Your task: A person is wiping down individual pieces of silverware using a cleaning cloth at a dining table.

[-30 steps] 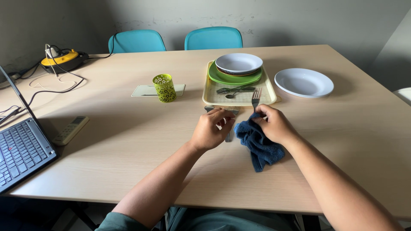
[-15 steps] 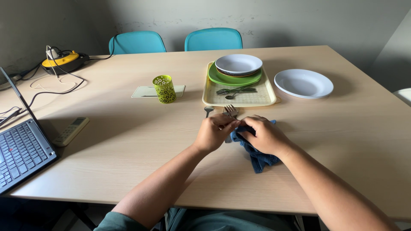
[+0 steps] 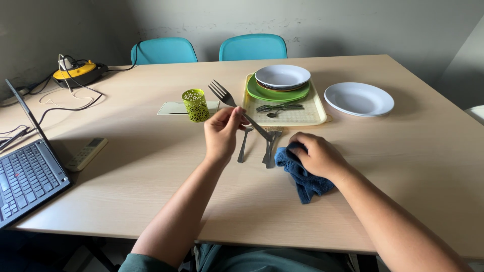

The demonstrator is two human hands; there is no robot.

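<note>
Fork (image 3: 225, 97) is held up off the worktop (image 3: 151, 166) in the head view, tines pointed up and to the left, handle slanting down to the right. It's pinched near mid-handle by the left hand (image 3: 222, 133), whose grip is clamped on it with thumb and fingertips together. The right hand (image 3: 315, 156) is pressed down on a dark blue cloth (image 3: 305, 176), fingers curled and clamped into the bunched fabric, which is lying on the worktop just right of centre.

Between the two hands a few more pieces of cutlery (image 3: 267, 146) are laid flat on the wood, a spoon to the left and what looks like forks beside it, right next to the cloth. Just behind them a pale yellow tray (image 3: 312, 113) is seen, loaded with a green plate (image 3: 262, 93), a white bowl (image 3: 282, 76) stacked on top, and more cutlery in front of the plate. A second white plate (image 3: 359, 98) is set on the worktop to the right of the tray. A perforated green cup (image 3: 195, 105) is parked left of the tray. A remote (image 3: 86, 153) and an open laptop (image 3: 27, 176) are found at the far left.
</note>
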